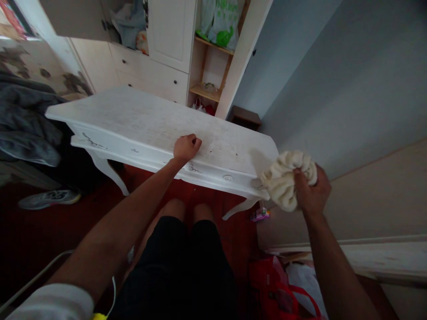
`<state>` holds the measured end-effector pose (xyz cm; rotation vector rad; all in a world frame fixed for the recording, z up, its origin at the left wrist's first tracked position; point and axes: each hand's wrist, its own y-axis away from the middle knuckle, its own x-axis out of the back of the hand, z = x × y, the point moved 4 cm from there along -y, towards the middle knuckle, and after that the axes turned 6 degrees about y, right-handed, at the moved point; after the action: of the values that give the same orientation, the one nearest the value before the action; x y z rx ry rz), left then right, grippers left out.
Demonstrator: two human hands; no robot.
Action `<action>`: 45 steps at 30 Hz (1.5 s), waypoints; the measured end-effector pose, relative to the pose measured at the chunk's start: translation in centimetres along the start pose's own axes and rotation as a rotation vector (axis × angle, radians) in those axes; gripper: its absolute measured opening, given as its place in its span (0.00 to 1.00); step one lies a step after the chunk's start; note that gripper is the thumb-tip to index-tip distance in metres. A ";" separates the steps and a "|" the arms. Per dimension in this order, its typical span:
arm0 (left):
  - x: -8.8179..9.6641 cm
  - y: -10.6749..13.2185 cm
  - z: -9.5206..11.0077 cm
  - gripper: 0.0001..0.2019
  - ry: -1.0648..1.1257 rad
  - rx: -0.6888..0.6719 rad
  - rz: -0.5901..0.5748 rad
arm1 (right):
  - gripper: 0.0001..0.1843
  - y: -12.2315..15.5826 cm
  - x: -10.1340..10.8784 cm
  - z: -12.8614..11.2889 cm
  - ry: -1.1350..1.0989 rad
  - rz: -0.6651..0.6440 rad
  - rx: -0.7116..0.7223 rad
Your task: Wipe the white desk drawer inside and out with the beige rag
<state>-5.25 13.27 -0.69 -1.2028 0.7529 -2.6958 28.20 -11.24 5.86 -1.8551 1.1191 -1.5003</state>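
My left hand (pixel 187 147) is curled into a fist and rests at the front edge of a white table (pixel 150 113). Nothing shows in its fingers. At the table's right end, my right hand (pixel 312 189) grips a bunched cream cloth (pixel 287 180), its folds gathered between thumb and fingers. The cloth hangs beside the table's right front corner, overlapping it in view; I cannot tell whether it touches. Faint smudges and a few dark specks mark the white tabletop, which has carved drawer fronts and curved legs.
Behind the table stands a white cabinet (pixel 167 33) with drawers and open shelves holding plastic bags (pixel 222 24). Grey clothing (pixel 26 120) lies at left, above a shoe (pixel 50 198). A red bag (pixel 270 289) and a pink packet (pixel 260 214) are on the floor at right.
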 end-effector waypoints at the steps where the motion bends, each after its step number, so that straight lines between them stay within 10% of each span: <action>1: 0.0 0.0 0.0 0.16 -0.004 -0.001 0.004 | 0.25 -1.5 0.0 -0.6 0.035 0.075 0.040; 6: 0.1 0.0 -0.1 0.15 -0.004 -0.013 0.012 | 0.27 -5.8 -5.9 -2.0 0.219 -0.053 0.217; 13: 0.2 0.0 0.0 0.16 -0.007 -0.014 0.006 | 0.28 -3.6 -15.7 -2.9 0.424 -0.488 0.279; 45: 0.1 0.0 -0.2 0.16 -0.010 -0.016 0.009 | 0.30 -3.3 -15.6 -2.1 0.299 -0.484 0.227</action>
<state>-5.44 13.34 -0.72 -1.2133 0.7776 -2.6796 26.22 3.83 0.50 -1.8631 0.5976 -2.1333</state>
